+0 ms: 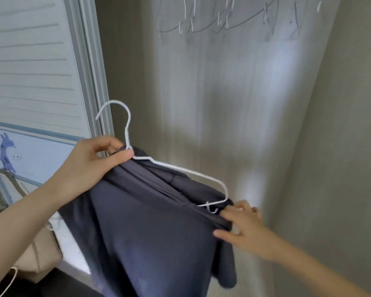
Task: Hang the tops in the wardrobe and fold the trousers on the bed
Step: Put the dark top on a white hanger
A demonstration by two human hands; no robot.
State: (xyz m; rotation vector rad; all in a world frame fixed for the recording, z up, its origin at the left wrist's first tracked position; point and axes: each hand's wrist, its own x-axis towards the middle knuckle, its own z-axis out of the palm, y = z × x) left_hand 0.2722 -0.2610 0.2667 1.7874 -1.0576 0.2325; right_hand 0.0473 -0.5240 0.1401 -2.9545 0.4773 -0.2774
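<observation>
A dark navy top (150,232) hangs in front of the open wardrobe, partly on a white wire hanger (180,168). My left hand (94,168) grips the hanger's neck together with the top's collar, the hook pointing up. My right hand (242,226) touches the fabric at the hanger's right end, fingers spread; whether it pinches the cloth is unclear. The hanger's right arm lies bare above the top. The trousers and the bed are out of view.
Several bare wire hangers (223,20) hang on the rail at the top of the wardrobe. The grey wardrobe back wall (234,103) is ahead, a sliding door (30,71) on the left. A beige bag (36,254) sits low at the left.
</observation>
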